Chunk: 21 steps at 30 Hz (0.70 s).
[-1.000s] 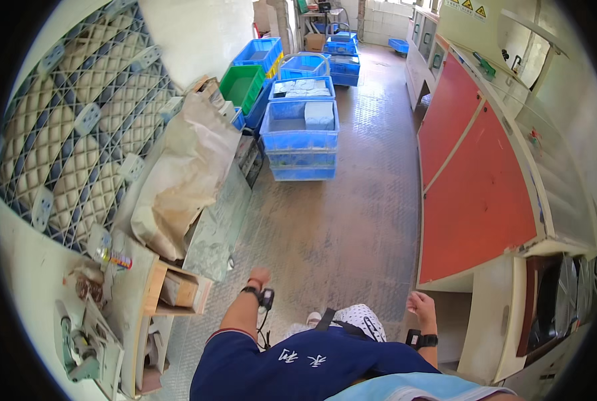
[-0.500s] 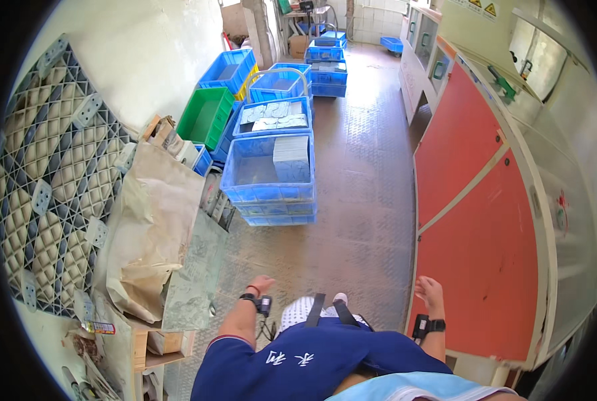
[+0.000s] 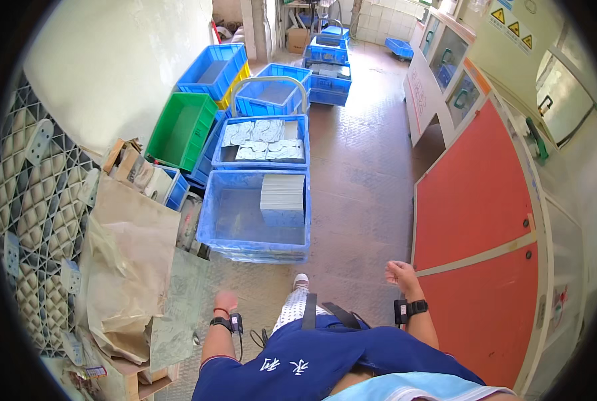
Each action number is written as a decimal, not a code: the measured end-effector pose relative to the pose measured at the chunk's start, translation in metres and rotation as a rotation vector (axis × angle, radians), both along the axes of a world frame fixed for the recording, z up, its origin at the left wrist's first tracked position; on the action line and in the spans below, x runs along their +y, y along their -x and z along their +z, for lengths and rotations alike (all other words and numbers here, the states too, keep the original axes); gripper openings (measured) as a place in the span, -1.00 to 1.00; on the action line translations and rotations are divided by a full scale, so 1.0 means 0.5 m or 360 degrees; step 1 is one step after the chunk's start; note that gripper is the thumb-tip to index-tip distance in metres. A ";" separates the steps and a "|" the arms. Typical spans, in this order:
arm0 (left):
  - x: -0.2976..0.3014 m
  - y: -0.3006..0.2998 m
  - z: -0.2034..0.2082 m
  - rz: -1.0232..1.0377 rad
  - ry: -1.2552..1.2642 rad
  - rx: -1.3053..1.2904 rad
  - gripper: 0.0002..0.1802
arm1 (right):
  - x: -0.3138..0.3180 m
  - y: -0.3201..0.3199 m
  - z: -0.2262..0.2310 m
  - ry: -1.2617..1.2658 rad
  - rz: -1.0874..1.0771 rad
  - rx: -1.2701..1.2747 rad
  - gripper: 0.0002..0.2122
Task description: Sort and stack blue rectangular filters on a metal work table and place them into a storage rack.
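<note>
My left hand (image 3: 225, 300) hangs low in front of me, smeared by motion, its fingers hard to make out. It is close to the grey-green sheet at the left. My right hand (image 3: 402, 275) is out beside the red panels, fingers curled in and nothing seen in them. Each wrist wears a black strapped device. Ahead, nearest to me, stands a stack of blue crates; the top crate (image 3: 208, 220) holds a row of thin pale plates (image 3: 282, 200) at its right side. Behind it, another blue crate (image 3: 305, 123) contains flat grey patterned pieces (image 3: 253, 132).
At the left are a green crate (image 3: 178, 130), a blue crate (image 3: 211, 67) and a paper-covered surface (image 3: 128, 227) with the grey-green sheet (image 3: 181, 301). A red-panelled cabinet (image 3: 475, 174) lines the right. More blue crates (image 3: 330, 87) stand farther along the floor (image 3: 352, 174).
I have come forward, so the crates appear nearer and lower. Both hands have shifted left in view; the left is lower, the right slightly higher. One foot now shows ahead.
</note>
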State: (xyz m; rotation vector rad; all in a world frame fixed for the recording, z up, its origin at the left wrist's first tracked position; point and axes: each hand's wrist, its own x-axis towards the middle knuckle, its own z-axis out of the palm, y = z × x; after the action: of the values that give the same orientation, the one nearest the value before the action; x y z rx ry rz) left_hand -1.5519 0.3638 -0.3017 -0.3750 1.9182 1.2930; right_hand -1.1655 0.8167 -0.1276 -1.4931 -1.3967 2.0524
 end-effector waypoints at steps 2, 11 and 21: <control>0.081 0.018 0.041 -0.0099 -0.0027 0.0061 -0.76 | 0.039 0.060 0.043 -0.0147 0.0051 0.0116 -0.72; 0.392 0.076 0.191 -0.0990 -0.0026 0.0954 -0.66 | 0.224 0.161 0.044 0.0044 0.0070 -0.0081 -0.76; 0.690 -0.037 0.242 -0.0664 -0.0019 0.0699 -0.71 | 0.655 0.237 -0.028 -0.0013 0.0423 -0.0032 -0.77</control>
State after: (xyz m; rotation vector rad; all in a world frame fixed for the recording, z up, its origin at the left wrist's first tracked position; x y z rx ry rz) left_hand -1.5335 0.7089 -0.1808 0.3335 2.1920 1.1650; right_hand -1.2838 1.1439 -0.1417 -1.3919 -1.6892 2.1835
